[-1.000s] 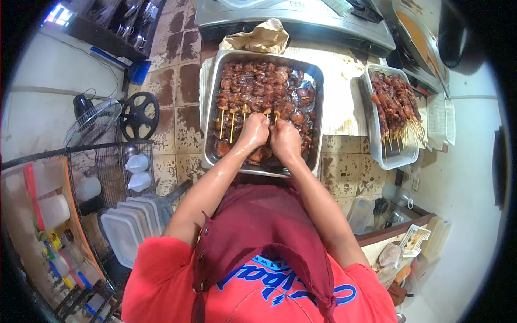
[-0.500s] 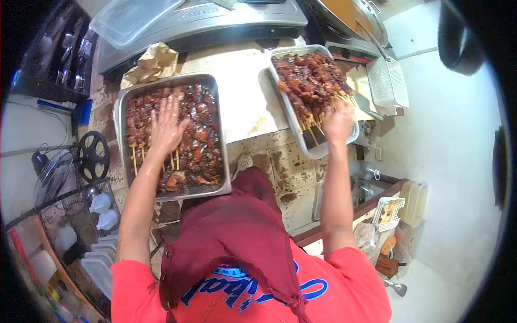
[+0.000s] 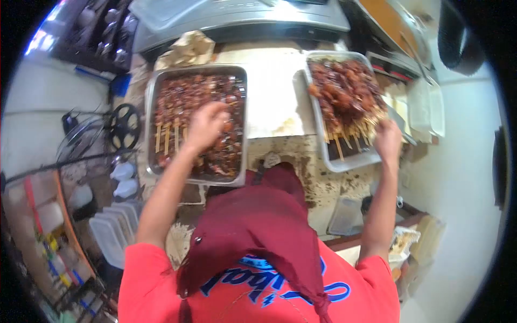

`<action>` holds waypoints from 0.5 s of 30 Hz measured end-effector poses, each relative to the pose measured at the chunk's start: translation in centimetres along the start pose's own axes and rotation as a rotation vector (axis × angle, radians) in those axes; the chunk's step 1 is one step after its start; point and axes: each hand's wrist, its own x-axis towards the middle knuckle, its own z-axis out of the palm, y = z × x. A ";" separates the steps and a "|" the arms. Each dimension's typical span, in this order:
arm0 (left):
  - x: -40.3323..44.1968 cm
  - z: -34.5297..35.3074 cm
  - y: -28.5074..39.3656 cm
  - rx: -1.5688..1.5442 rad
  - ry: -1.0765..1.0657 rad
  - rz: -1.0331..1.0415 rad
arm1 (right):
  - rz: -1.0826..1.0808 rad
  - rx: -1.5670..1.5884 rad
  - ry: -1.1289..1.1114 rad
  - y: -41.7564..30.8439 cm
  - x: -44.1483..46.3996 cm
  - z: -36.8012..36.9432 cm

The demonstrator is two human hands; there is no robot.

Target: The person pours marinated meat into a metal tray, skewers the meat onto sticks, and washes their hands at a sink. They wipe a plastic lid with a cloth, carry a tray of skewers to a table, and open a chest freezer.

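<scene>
A metal tray (image 3: 243, 140) of meat pieces in dark sauce is on the left, with a row of meat skewers (image 3: 175, 99) along its left side, their bare sticks toward me. Over the tray's middle is my left hand (image 3: 207, 126), its fingers bent and blurred; whether they hold anything is unclear. To the right, a clear plastic container (image 3: 351, 164) is heaped with glazed skewers (image 3: 344, 89). My right hand (image 3: 389, 142) is closed at the stick ends by that container's right edge, its fingers partly hidden.
Behind the trays stands a silver appliance (image 3: 258, 21), with crumpled brown paper (image 3: 188, 48) in front of it. A white perforated basket (image 3: 428, 107) sits beyond the right container. Stacked plastic containers (image 3: 113, 234) stand low on the left.
My left hand has lifted from lying flat on the skewers and moved right, its fingers now bent. My right hand stays at the stick ends. The whole view has shifted.
</scene>
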 end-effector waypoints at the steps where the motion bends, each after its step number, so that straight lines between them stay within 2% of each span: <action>1: -0.9 0.5 2.8 -0.143 -0.156 -0.191 | 0.014 0.076 0.010 -1.3 -1.2 -1.2; 2: -1.4 1.6 2.6 -0.130 -0.241 -0.090 | 0.024 0.146 0.022 -2.4 -2.1 -2.0; 3: -2.2 2.9 2.9 -0.322 -0.335 -0.164 | 0.088 0.311 -0.027 -4.2 -3.2 -2.2; 6: -3.8 5.3 4.4 -0.579 -0.472 -0.157 | 0.245 0.836 -0.187 -10.4 -5.8 1.0; 7: -4.1 4.8 5.6 -0.694 -0.479 -0.277 | 0.283 0.959 -0.241 -14.4 -6.4 1.2; 10: -4.7 3.5 5.2 -0.902 -0.244 -0.259 | 0.365 1.145 -0.335 -24.4 -8.1 4.3; 12: -4.9 3.0 2.4 -0.814 -0.054 -0.190 | 0.351 1.268 -0.291 -29.1 -9.2 7.3; 14: -5.0 2.3 -1.0 -0.830 0.067 -0.343 | 0.413 1.274 -0.360 -32.6 -9.8 9.1; 15: -5.0 1.5 -2.3 -0.794 0.061 -0.333 | 0.399 1.242 -0.352 -33.3 -10.1 10.6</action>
